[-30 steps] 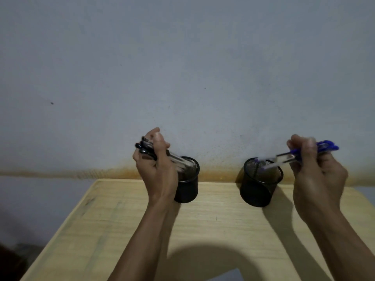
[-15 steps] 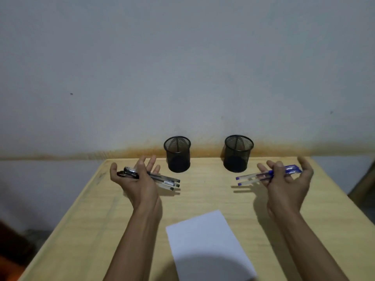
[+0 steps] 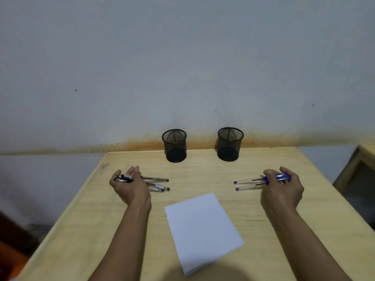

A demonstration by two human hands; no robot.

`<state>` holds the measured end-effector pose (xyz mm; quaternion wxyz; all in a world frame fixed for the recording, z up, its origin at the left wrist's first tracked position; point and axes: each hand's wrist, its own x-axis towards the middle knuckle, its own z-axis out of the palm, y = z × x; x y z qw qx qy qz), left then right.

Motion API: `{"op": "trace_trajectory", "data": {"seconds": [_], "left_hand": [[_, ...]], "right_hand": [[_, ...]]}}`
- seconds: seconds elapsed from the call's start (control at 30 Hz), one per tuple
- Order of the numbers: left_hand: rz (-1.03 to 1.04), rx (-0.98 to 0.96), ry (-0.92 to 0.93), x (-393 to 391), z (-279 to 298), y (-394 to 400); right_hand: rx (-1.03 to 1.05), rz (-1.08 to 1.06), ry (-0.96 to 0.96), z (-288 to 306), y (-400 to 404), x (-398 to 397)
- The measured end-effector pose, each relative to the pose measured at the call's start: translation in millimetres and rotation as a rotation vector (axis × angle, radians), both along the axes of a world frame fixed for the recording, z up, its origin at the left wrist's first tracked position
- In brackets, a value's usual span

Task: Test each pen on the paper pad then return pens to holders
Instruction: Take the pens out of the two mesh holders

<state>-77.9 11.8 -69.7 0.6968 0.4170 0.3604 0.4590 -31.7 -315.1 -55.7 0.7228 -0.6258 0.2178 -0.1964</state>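
Two black mesh holders stand at the far edge of the wooden table (image 3: 91, 216), the left holder (image 3: 175, 146) and the right holder (image 3: 230, 144), both looking empty. A white paper pad (image 3: 202, 222) lies in the middle, between my arms. My left hand (image 3: 130, 188) holds a bundle of black-capped pens (image 3: 157, 183) low over the table, tips pointing right. My right hand (image 3: 283, 186) holds blue-capped pens (image 3: 250, 184), tips pointing left. Both hands hover just in front of the holders, to either side of the pad.
A grey wall with an orange-stained band rises right behind the table. The table's left edge drops to a dark floor. Part of another wooden piece of furniture (image 3: 357, 169) shows at the right.
Both hands have pulled the pen bundles out of the holders and lowered them toward the table, apart from each other. The camera has tilted down, bringing the paper pad into view.
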Motion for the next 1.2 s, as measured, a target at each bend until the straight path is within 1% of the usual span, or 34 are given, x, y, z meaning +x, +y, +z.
{"op": "trace_trajectory", "data": {"seconds": [0.17, 0.33, 0.43, 0.53, 0.73, 0.87, 1.0, 1.13, 1.2], "left_hand": [[-0.042, 0.151, 0.198, -13, -7, 6], [-0.027, 0.209, 0.283, -17, -8, 8], [-0.005, 0.228, 0.35, -19, -6, 7], [0.009, 0.235, 0.366, -23, -7, 4], [0.064, 0.313, 0.422, -20, -10, 4], [0.084, 0.315, 0.439, -19, -12, 2], [0.114, 0.284, 0.45, -16, -14, 4], [0.162, 0.306, 0.455, -12, -17, 5], [0.165, 0.32, 0.495, -11, -16, 3]], "right_hand": [[-0.212, 0.033, 0.043, 2, -11, -10], [-0.425, 0.092, 0.028, -8, -14, -10], [-0.495, 0.106, 0.004, -12, -13, -9], [-0.55, 0.124, -0.016, -15, -12, -10], [-0.61, 0.151, -0.043, -14, -11, -13], [-0.609, 0.147, -0.039, -14, -11, -13], [-0.578, 0.145, -0.027, -12, -9, -15], [-0.552, 0.143, -0.017, -9, -9, -17], [-0.544, 0.144, -0.016, -8, -10, -18]]}}
